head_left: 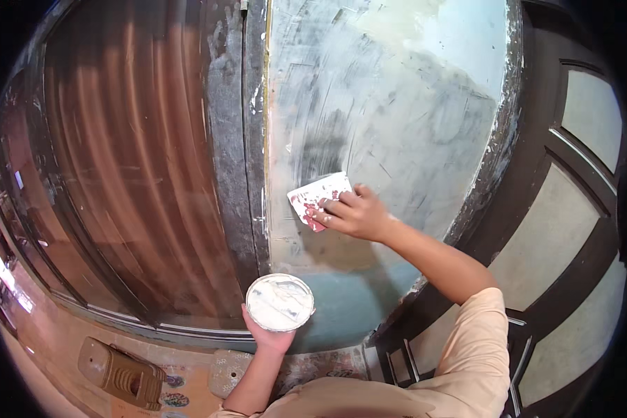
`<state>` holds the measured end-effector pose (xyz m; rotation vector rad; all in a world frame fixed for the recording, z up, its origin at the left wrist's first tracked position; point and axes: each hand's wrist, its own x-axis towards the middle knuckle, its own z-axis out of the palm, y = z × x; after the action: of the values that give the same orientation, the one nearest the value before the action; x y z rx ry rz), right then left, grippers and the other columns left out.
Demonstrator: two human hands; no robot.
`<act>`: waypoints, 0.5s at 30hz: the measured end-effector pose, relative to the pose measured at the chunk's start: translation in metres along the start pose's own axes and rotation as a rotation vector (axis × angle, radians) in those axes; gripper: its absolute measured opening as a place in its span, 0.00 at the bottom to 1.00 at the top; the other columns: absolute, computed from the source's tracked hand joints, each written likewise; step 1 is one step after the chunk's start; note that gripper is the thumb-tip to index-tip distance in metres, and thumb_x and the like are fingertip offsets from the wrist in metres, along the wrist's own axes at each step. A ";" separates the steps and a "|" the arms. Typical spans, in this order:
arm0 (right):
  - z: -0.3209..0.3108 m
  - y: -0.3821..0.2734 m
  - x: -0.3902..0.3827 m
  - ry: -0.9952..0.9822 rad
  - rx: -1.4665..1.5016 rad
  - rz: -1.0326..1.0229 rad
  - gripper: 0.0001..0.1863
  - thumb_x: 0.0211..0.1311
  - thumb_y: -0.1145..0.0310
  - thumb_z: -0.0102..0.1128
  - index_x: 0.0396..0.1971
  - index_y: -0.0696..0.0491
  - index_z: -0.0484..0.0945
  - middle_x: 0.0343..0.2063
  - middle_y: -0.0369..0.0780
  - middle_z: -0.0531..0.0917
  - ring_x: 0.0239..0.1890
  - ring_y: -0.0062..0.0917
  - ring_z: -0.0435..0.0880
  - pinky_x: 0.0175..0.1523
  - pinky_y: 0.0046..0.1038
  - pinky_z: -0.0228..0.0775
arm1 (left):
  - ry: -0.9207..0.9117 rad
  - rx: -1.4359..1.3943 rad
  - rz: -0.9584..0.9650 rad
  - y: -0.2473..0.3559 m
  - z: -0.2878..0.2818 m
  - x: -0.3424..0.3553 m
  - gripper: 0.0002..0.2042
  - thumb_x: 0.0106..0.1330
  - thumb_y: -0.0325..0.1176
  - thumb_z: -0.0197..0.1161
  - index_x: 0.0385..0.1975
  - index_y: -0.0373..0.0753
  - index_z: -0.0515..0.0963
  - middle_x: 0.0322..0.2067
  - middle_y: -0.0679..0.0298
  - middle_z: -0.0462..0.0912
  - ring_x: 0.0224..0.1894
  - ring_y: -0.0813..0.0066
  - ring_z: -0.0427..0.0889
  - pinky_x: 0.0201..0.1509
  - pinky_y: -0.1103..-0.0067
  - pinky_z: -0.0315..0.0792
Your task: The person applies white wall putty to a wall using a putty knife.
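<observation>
In my right hand (359, 214) is a flat putty spreader (315, 198), red under smears of white, with its broad edge at the wall (404, 153). My fingers press over its lower right part. The wall is patchy grey and white, with dark streaks just above the spreader. Lower down, my left hand (272, 336) holds a round tub (280, 302) from below. White putty covers its inside, with greyish streaks in the middle. My left fingers are mostly hidden beneath the tub.
A dark wooden post (238, 139) borders the wall on the left, beside a glazed panel with brown curtains (132, 153). To the right stands a dark door with pale panels (547, 230). Brown plastic stools (122, 373) are on the patterned floor below.
</observation>
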<state>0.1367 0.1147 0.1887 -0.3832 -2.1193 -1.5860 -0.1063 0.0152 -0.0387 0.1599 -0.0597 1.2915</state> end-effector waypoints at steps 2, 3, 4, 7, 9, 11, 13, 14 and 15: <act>-0.012 0.027 0.035 0.056 -0.057 0.026 0.15 0.58 0.58 0.64 0.46 0.29 0.82 0.33 0.20 0.80 0.31 0.16 0.74 0.37 0.27 0.59 | 0.035 -0.024 0.024 0.006 -0.004 -0.005 0.41 0.65 0.71 0.41 0.73 0.51 0.62 0.73 0.57 0.62 0.72 0.43 0.60 0.68 0.31 0.53; -0.017 0.055 0.050 0.083 -0.123 0.002 0.16 0.58 0.59 0.64 0.47 0.29 0.83 0.36 0.21 0.82 0.31 0.16 0.74 0.40 0.29 0.59 | 0.027 -0.015 0.033 0.006 -0.005 -0.005 0.40 0.66 0.70 0.41 0.73 0.51 0.62 0.73 0.58 0.61 0.73 0.43 0.60 0.69 0.33 0.53; -0.022 0.078 0.070 0.158 -0.184 0.093 0.18 0.56 0.60 0.65 0.48 0.29 0.83 0.38 0.22 0.83 0.32 0.17 0.75 0.42 0.31 0.60 | 0.024 -0.006 0.039 0.005 -0.001 -0.007 0.40 0.66 0.70 0.40 0.73 0.51 0.61 0.73 0.58 0.61 0.73 0.44 0.60 0.71 0.35 0.53; -0.028 0.140 0.106 0.216 -0.327 0.263 0.16 0.56 0.63 0.66 0.45 0.30 0.85 0.38 0.20 0.83 0.36 0.21 0.77 0.43 0.32 0.61 | -0.076 -0.118 -0.022 0.002 0.008 -0.010 0.39 0.69 0.69 0.36 0.73 0.50 0.61 0.74 0.59 0.60 0.74 0.48 0.60 0.74 0.43 0.53; -0.015 0.135 0.101 0.169 -0.304 0.332 0.15 0.57 0.63 0.65 0.45 0.31 0.84 0.37 0.22 0.82 0.37 0.22 0.77 0.42 0.32 0.62 | 0.014 -0.076 -0.006 0.000 0.017 -0.011 0.39 0.69 0.69 0.35 0.73 0.50 0.61 0.74 0.59 0.60 0.74 0.47 0.60 0.73 0.41 0.53; 0.017 0.088 0.074 0.062 -0.228 0.262 0.16 0.58 0.63 0.63 0.47 0.33 0.84 0.38 0.23 0.82 0.37 0.22 0.77 0.42 0.31 0.63 | -0.053 -0.036 -0.016 0.004 0.017 -0.014 0.40 0.69 0.69 0.35 0.73 0.50 0.61 0.73 0.59 0.61 0.73 0.45 0.59 0.71 0.36 0.53; 0.028 0.004 0.044 -0.049 -0.051 0.178 0.16 0.59 0.61 0.60 0.49 0.36 0.82 0.39 0.26 0.82 0.41 0.22 0.80 0.43 0.32 0.65 | -0.001 -0.062 0.008 0.012 0.014 -0.021 0.40 0.68 0.69 0.35 0.73 0.50 0.61 0.73 0.58 0.61 0.73 0.44 0.59 0.70 0.34 0.53; 0.032 -0.027 0.009 -0.165 -0.039 0.061 0.18 0.59 0.60 0.59 0.50 0.35 0.81 0.38 0.26 0.81 0.42 0.21 0.80 0.43 0.33 0.66 | 0.033 -0.084 0.004 0.012 0.015 -0.021 0.40 0.68 0.70 0.35 0.73 0.50 0.61 0.73 0.58 0.61 0.73 0.43 0.59 0.69 0.31 0.52; 0.031 -0.059 -0.014 -0.162 0.045 0.088 0.18 0.58 0.59 0.59 0.49 0.35 0.82 0.38 0.27 0.81 0.42 0.22 0.80 0.43 0.34 0.67 | 0.030 -0.038 -0.001 0.015 0.015 -0.024 0.40 0.68 0.69 0.35 0.73 0.50 0.61 0.73 0.58 0.61 0.73 0.43 0.60 0.68 0.30 0.53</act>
<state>0.1141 0.1274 0.1260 -0.5992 -2.2212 -1.4995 -0.1263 -0.0058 -0.0262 0.1078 -0.0584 1.2904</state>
